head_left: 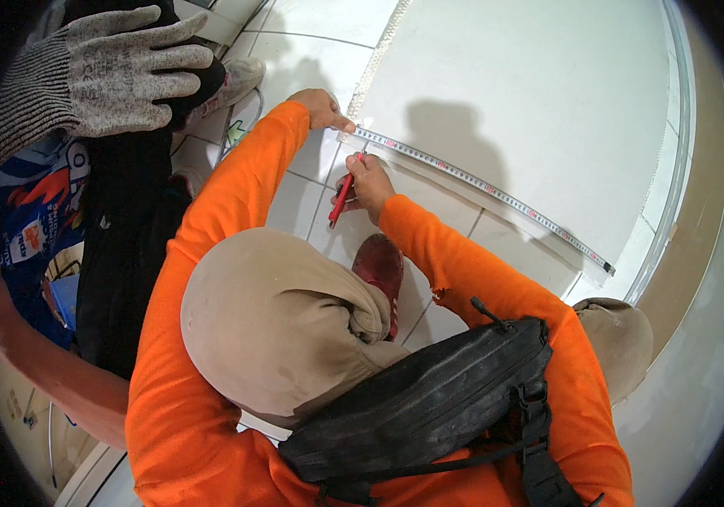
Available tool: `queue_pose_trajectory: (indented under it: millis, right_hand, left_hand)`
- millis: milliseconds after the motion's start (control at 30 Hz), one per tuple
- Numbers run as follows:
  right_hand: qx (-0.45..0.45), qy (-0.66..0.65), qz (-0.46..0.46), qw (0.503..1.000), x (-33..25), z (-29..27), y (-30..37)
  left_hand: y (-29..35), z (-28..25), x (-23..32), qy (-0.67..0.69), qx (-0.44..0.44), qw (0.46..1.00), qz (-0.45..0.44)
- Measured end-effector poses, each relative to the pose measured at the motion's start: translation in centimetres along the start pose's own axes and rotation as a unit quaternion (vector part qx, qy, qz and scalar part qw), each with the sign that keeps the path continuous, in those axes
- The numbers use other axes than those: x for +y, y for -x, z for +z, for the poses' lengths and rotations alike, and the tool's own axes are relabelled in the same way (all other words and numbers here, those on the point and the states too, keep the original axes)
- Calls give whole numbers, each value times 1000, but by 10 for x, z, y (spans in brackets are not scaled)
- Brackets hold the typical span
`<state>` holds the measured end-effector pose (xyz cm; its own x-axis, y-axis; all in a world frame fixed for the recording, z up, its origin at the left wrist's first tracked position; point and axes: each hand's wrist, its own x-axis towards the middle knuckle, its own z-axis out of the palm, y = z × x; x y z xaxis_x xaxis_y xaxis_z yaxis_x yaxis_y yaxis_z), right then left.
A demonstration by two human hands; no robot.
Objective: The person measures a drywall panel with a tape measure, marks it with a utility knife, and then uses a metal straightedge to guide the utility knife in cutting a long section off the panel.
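A tape measure blade (463,175) stretches slantwise along the near edge of a large white panel (539,101) on the tiled floor. At its left end, my left hand (321,110) is closed, its fingertips pinching or pressing the tape at the panel's corner. Just below, my right hand (368,184) grips a slim red pen (343,196), tilted with its upper end close to the tape's edge. The far right end of the tape has a dark tip. The palm sides of both hands are hidden.
Close on my left is another person, with a grey knit glove (121,72), dark trousers and a worn shoe (239,82). A tan strip (700,169) and a pale rail curve along the right side. My knee (269,321) and black waist bag (429,414) are below.
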<state>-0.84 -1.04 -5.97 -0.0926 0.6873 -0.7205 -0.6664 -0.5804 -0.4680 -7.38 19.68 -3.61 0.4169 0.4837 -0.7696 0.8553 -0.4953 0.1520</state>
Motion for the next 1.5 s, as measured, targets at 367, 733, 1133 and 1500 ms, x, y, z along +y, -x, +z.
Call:
queue_pose_trajectory:
  millis: [367, 733, 1133, 1500]
  right_hand:
    - [12, -39, 13, 999, -13, 10, 6]
    - [27, -20, -15, 999, 15, 6, 9]
    - [165, 306, -397, 849, -51, -53, 6]
    - [616, 405, -518, 434, -292, -217, 58]
  left_hand:
    - [0, 2, 1, -8, -3, 1000, -14]
    - [7, 4, 4, 2, 38, 999, -21]
    - [-2, -4, 4, -48, -10, 999, -14]
    - [-44, -82, 84, 93, 144, 985, 8]
